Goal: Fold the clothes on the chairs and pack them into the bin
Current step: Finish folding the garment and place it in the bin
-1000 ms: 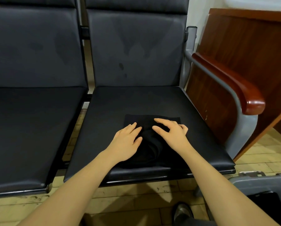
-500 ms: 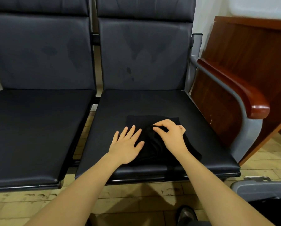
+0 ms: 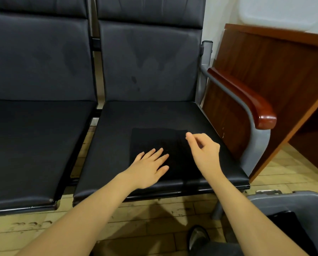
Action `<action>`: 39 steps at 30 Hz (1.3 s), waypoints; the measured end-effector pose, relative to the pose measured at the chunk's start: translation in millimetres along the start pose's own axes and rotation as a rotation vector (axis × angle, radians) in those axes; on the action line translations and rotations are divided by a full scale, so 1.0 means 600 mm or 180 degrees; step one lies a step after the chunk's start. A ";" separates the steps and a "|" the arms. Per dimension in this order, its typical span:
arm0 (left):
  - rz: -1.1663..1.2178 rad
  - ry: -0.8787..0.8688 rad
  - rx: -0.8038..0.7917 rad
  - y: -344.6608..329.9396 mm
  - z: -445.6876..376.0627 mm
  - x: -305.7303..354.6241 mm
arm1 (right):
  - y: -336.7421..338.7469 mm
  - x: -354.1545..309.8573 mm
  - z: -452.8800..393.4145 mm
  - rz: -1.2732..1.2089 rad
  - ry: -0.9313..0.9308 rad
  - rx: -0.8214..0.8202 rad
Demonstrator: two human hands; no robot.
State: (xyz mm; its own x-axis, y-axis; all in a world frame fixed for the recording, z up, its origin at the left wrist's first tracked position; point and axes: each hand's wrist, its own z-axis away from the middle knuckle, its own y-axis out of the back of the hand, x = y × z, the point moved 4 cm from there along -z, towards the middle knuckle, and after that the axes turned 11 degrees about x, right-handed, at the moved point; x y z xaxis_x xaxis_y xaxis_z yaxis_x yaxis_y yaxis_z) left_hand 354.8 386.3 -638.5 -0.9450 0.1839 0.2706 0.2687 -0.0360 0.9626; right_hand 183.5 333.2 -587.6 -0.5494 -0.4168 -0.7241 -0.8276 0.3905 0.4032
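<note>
A folded black cloth (image 3: pixel 155 143) lies on the right chair (image 3: pixel 154 115), the left hand (image 3: pixel 150 166) flat on it, the right hand (image 3: pixel 204 148) loosely curled, empty, above its right edge.

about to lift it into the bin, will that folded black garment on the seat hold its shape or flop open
The folded black garment lies thin and flat on the seat, so it is probably soft and will likely sag or unfold if lifted by one edge. It looks light for its size. The left hand rests flat on it; supporting it from both sides should help keep the fold.
</note>
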 end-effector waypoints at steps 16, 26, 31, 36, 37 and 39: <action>-0.0680 0.0568 -0.0019 0.030 0.030 -0.067 | -0.059 0.054 0.053 0.1985 -0.0020 -0.2659; -0.0524 0.0627 0.1624 0.064 0.015 -0.071 | -0.046 0.037 0.013 0.1341 -0.0254 -0.0979; -0.0271 0.0309 0.1496 0.036 -0.017 -0.052 | -0.078 0.059 0.001 0.1673 -0.0566 -0.0838; -0.0397 0.0101 0.0745 0.003 -0.028 -0.045 | -0.082 0.066 -0.005 0.1891 -0.0487 -0.0296; -0.0401 0.0132 0.0642 0.001 -0.029 -0.048 | -0.081 0.068 -0.007 0.1927 -0.0493 -0.0253; -0.0443 0.0150 0.0506 -0.002 -0.029 -0.051 | -0.080 0.071 -0.010 0.1994 -0.0489 -0.0253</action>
State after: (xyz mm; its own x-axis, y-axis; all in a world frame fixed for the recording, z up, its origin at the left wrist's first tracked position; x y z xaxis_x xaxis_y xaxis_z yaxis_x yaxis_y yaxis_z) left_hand 380.2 363.6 -647.9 -0.9817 0.1301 0.1392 0.1575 0.1426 0.9772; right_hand 199.3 291.7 -634.6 -0.9131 -0.0054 -0.4077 -0.3649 0.4570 0.8112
